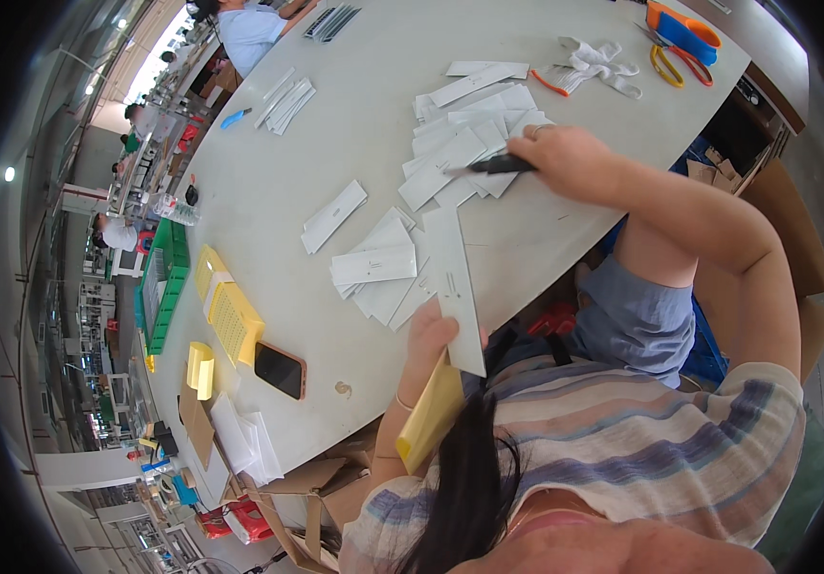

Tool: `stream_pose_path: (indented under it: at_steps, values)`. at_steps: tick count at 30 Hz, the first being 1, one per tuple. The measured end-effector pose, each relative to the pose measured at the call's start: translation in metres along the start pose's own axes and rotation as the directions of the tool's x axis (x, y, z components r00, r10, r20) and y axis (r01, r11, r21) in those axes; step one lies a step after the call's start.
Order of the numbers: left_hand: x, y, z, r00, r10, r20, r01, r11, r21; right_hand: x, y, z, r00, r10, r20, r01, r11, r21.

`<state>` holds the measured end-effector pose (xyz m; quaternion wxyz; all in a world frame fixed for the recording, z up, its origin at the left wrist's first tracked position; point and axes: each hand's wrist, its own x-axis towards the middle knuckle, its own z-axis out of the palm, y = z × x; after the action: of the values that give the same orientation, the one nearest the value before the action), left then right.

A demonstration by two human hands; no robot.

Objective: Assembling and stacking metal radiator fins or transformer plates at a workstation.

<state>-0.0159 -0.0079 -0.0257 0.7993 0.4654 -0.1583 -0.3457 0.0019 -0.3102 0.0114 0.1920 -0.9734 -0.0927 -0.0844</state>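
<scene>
Left hand [429, 335]: fingers clamped on strip [456, 279], bench [268, 206] near edge, long axis pointing away, slightly left. Right hand [562, 161]: fingers round black tool [505, 165], tip left. Crate [179, 253], left edge: grey sheets [153, 285], probably.

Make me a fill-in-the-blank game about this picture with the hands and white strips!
The long, flat white strip is in the person's ____ hand.
The slim black-handled tool is in the person's ____ hand.
The long plastic tray at the left edge of the pale grey table is ____.

Missing words: left; right; green.
</scene>
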Motion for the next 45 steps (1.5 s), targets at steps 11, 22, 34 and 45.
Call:
stream_pose_path:
  at_steps: [11,22,34,45]
  values:
    - [-0.011,0.052,-0.012,0.977,-0.144,-0.16,0.159,0.984,0.084,0.016,0.089,-0.001,0.914,0.386,-0.127,-0.377,0.922,0.089]
    - [-0.014,0.093,-0.074,0.919,-0.369,-0.141,0.39,0.793,0.468,0.029,0.129,-0.013,0.82,0.481,-0.31,-0.57,0.739,-0.359]
    - [0.005,0.077,-0.058,0.925,-0.378,0.04,0.237,0.655,0.718,0.073,-0.12,0.003,0.543,-0.784,0.3,0.817,0.576,0.025]
    - [-0.039,0.101,-0.116,0.845,0.307,-0.437,0.05,0.769,0.637,0.106,-0.135,0.053,0.843,-0.473,0.256,0.485,0.874,0.016]
